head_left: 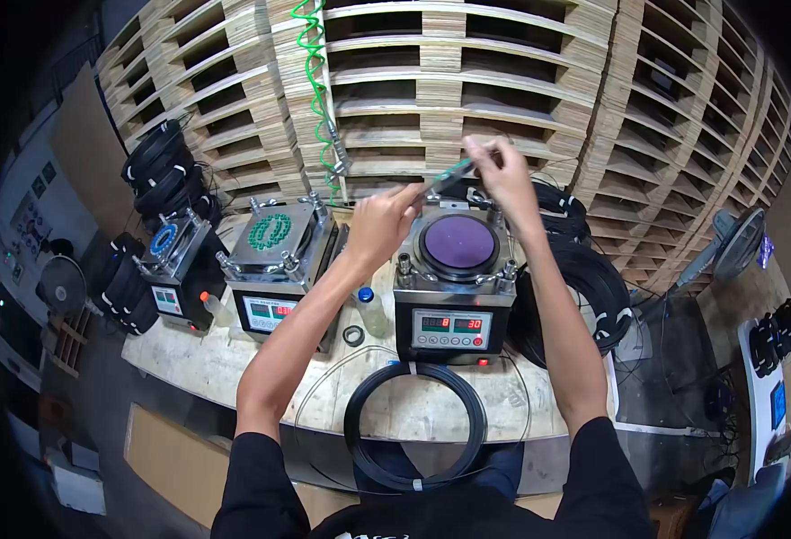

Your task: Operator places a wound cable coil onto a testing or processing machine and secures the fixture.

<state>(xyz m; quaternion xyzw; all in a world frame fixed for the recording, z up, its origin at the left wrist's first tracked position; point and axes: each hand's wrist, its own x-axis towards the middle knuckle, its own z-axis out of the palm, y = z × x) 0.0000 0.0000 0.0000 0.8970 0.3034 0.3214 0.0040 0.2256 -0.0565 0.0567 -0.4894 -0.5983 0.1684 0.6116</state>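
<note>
My left hand (385, 220) and my right hand (502, 175) are raised over the back of the right-hand bench machine (454, 328). Between them they grip a thin dark piece with green on it (449, 176), slanting up to the right; its exact kind I cannot make out. Fingers of both hands are closed on its ends. Below lies a round purple polishing pad (458, 242) on the machine's dark turntable, with metal clamps at the corners. On the middle machine (274, 238), a ring of green connectors (270, 232) sits in a square metal plate.
A smaller machine with a blue ring (164, 239) stands at left. A blue-capped bottle (373, 316), a red-capped bottle (216, 310) and a small black ring (353, 336) are on the bench. Black cable coils (413, 427) lie in front and behind. Wooden pallets (440, 72) rise behind; a green spiral hose (310, 81) hangs.
</note>
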